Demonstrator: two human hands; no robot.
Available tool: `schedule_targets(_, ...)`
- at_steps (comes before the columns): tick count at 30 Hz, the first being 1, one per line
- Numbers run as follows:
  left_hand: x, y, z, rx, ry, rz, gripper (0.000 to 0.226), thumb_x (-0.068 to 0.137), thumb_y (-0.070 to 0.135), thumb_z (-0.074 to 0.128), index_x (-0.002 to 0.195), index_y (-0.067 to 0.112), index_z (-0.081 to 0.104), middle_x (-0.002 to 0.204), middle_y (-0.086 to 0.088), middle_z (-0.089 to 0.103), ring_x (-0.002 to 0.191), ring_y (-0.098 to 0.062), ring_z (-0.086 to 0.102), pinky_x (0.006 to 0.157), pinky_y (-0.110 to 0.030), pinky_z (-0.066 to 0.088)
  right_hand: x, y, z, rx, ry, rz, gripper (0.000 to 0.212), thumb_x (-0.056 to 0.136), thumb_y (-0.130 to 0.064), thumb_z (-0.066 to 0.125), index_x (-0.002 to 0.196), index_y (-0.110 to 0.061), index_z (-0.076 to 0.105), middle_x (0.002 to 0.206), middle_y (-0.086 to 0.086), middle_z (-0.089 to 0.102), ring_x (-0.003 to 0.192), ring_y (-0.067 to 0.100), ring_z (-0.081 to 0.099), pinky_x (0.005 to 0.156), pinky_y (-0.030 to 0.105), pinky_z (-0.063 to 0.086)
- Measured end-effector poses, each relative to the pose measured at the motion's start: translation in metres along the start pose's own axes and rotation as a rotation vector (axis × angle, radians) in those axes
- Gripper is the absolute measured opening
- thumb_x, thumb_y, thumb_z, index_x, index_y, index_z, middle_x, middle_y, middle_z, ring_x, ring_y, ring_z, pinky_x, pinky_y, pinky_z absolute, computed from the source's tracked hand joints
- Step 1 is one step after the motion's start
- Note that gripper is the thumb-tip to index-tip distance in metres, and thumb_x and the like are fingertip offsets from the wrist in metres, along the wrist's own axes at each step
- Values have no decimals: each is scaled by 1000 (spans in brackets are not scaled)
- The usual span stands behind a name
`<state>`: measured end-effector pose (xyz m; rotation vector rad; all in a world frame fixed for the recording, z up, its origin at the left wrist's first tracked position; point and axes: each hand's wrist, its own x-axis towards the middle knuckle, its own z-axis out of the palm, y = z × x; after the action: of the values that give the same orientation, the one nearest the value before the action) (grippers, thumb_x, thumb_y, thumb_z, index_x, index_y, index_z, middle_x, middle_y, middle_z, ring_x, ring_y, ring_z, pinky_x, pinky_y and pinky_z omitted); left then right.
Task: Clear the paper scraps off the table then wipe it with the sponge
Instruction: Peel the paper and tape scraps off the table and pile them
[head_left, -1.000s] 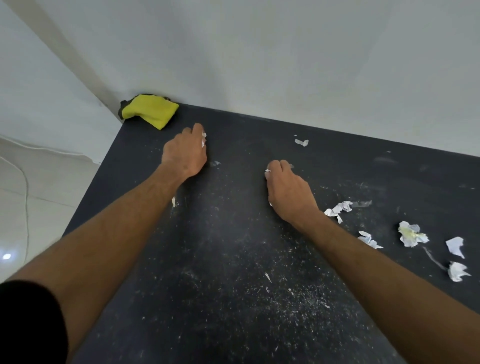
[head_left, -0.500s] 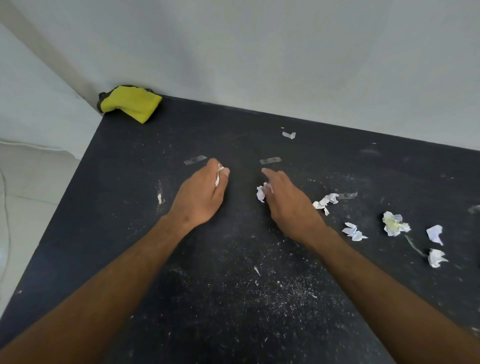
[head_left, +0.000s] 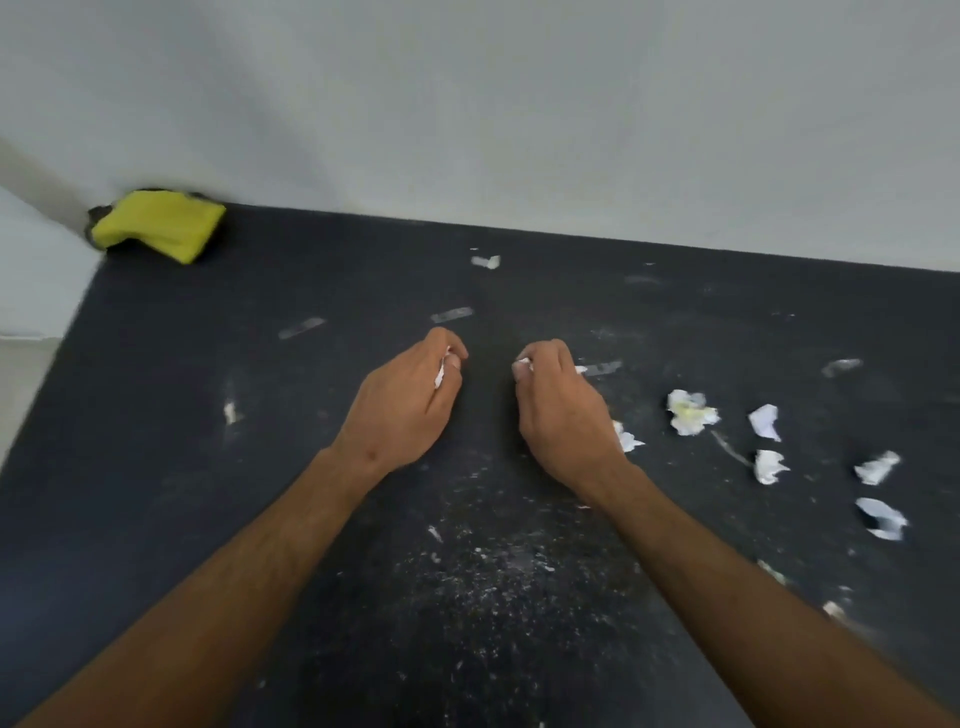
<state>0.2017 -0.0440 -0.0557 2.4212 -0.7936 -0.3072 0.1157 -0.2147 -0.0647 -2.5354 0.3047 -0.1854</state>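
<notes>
Table (head_left: 171, 395): dark, matte top, pushed against a pale grey wall (head_left: 519, 104) along the far edge; pale floor (head_left: 26, 374) visible past the left edge. No bins, trays or other containers in view. Surface dusted with fine white crumbs (head_left: 483, 577), densest on the near side between the two forearms; a few pale smears (head_left: 301, 328) farther back.

Sponge (head_left: 158, 224): yellow with a dark underside, lying in the far left corner of the table, touching or nearly touching the wall, well apart from both hands.

Left hand (head_left: 408, 400): near the table's middle, knuckles up, fingers curled in, thumb and forefinger pinched on a small white scrap (head_left: 441, 371). Contact with the tabletop not clear.

Right hand (head_left: 558, 402): just to the right of the left hand, a narrow gap between them, fingers curled shut with a bit of white paper (head_left: 523, 362) showing at the fingertips. Another scrap (head_left: 626, 439) partly hidden behind this wrist, on the table.

Loose scraps, all white and crumpled, to the right of the right hand: a larger wad with a yellowish centre (head_left: 691, 411); beyond it a folded piece (head_left: 765, 421), one below that (head_left: 769, 466), and two more toward the table's right side (head_left: 878, 467) (head_left: 882, 518). One small scrap (head_left: 485, 261) near the far edge of the table, close to the wall. One tiny fleck (head_left: 229, 411) left of the left hand. Right-side pieces slightly blurred; shapes not exact.
</notes>
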Motion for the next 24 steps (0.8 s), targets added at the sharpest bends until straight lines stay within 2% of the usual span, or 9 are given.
schedule_targets(4,24,60,31,-53,-23,87,22,107,32,30,99,25,49,74,10,54,71,-12,53,65,-33,35,-19,64,-57,18,145,89,24,108,-26,32,100,-9,48,98,4,48,73,27,51,65,44,44)
schedule_targets(8,55,155,94,-83,-42,182,39,106,50,24,78,26,36,61,4,45,58,-12,47,59,-36,28,-48,150,-126,10,233,250,21,108,-25,33,96,-12,45,93,3,48,76,24,47,70,41,39)
schedule_targets(10,68,210,128,-83,-53,230,45,102,60,19,75,27,32,59,4,42,56,-12,45,58,-36,26,-66,195,-161,-3,285,318,21,108,-25,34,96,-11,46,93,4,52,78,25,49,70,40,39)
schedule_targets(13,85,285,183,-115,-97,289,47,102,57,12,76,24,33,60,2,43,58,-15,46,61,-35,30,-92,263,-204,-34,340,403,23,108,-29,34,93,-14,44,88,0,50,72,22,49,67,39,40)
schedule_targets(17,114,362,260,-125,-134,349,31,106,39,28,87,19,43,73,3,49,67,-17,48,66,-36,36,-118,347,-244,-114,354,487,25,108,-35,31,94,-17,41,92,-2,46,69,21,50,66,41,44)
schedule_targets(21,141,419,318,-72,-123,446,15,104,27,39,95,18,48,90,2,53,78,-16,50,74,-37,43,-125,407,-266,-98,382,464,20,108,-31,33,98,-18,44,98,-1,46,78,19,49,73,43,48)
schedule_targets(24,151,443,353,3,-114,476,10,102,27,43,106,19,49,105,0,51,90,-17,48,83,-36,40,-125,437,-271,-136,423,474,15,105,-25,38,98,-17,49,99,1,49,85,20,47,80,44,45)
